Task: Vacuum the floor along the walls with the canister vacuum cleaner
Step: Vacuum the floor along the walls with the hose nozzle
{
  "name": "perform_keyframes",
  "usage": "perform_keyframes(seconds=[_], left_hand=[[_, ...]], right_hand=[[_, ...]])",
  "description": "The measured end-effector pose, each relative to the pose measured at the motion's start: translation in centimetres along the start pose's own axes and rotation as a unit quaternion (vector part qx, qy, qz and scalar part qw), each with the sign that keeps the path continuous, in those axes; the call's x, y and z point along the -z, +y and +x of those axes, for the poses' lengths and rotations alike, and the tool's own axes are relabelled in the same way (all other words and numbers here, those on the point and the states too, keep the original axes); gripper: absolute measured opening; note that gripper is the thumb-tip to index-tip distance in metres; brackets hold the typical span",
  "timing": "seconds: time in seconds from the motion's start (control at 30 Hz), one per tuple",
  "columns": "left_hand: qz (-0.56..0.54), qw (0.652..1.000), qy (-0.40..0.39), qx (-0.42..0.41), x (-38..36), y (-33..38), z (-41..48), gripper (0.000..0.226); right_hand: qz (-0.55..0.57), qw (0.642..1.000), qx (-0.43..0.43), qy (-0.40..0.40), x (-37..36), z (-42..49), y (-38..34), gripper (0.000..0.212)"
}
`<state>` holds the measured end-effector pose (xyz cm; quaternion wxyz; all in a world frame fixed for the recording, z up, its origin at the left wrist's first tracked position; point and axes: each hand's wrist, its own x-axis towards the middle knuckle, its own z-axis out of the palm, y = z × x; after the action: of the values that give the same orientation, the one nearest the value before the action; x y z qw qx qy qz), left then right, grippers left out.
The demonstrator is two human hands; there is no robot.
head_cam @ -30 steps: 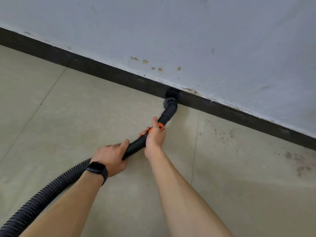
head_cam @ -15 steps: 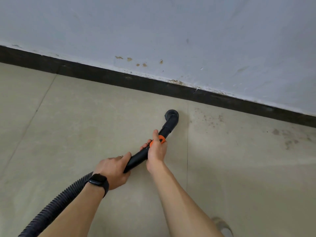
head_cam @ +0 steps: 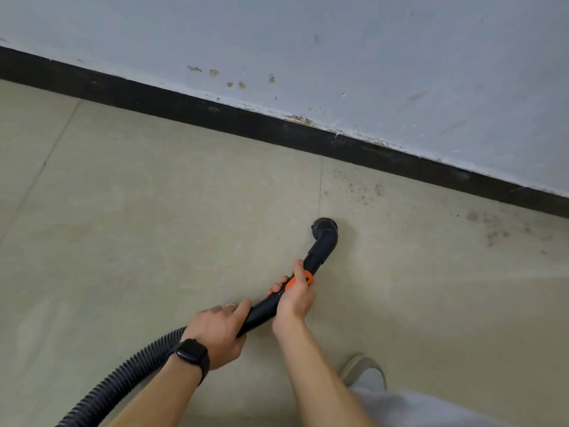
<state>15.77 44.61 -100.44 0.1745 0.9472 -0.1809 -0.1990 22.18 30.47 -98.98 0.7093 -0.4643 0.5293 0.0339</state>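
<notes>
The ribbed black hose (head_cam: 123,377) is cut off at the near left edge, so its other end cannot be seen; the left hand (head_cam: 217,329) covers the place where the hose meets the smooth black tube (head_cam: 261,312); the underside of the round brush nozzle (head_cam: 323,228) is hidden, and I cannot tell if it touches the floor (head_cam: 154,211); a shoe (head_cam: 358,366) and a grey trouser leg (head_cam: 415,408) are only partly in view at the near right.

The tube bends upward to an elbow and ends in the nozzle, with short bristles at its left side; an orange collar (head_cam: 300,280) sits around the tube. The left hand, with a black watch (head_cam: 191,354) on the wrist, grips the near end of the tube with curled fingers; the right hand (head_cam: 294,298) holds the tube at the collar, thumb stretched along it. The nozzle is over the beige floor, on a tile joint, well apart from the black baseboard (head_cam: 215,114) under the pale wall (head_cam: 338,41); dark spots (head_cam: 363,192) lie far right of it.

One second ago the nozzle was against the baseboard; half a second ago it was left of the joint; now it is drawn back farther and to the right.
</notes>
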Motion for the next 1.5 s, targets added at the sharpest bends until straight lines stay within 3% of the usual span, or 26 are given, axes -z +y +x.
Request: perform_keyframes(seconds=[0.1,0.77,1.13,1.23,1.5], left_hand=[[-0.006,0.999,-0.01,0.03,0.2,0.8,0.1,0.036],[-0.027,0.996,-0.01,0.09,3.2,2.5,7.5,0.032],[0.018,0.997,-0.063,0.034,3.0,-4.8,-2.8,0.031],[-0.006,0.999,-0.031,0.032,2.2,-6.1,-6.2,0.029],[-0.004,0.993,-0.01,0.119,2.7,-7.9,-8.7,0.029]], right_hand=[[-0.01,1.0,0.002,-0.004,0.2,0.0,-0.1,0.028],[-0.085,0.994,0.037,-0.063,-4.2,3.9,-6.9,0.032],[0.014,0.999,-0.033,-0.007,-2.3,-4.3,3.3,0.025],[0.01,0.999,-0.041,-0.023,-2.5,-6.2,5.6,0.025],[-0.034,0.994,-0.055,-0.083,-6.3,-7.8,7.4,0.027]])
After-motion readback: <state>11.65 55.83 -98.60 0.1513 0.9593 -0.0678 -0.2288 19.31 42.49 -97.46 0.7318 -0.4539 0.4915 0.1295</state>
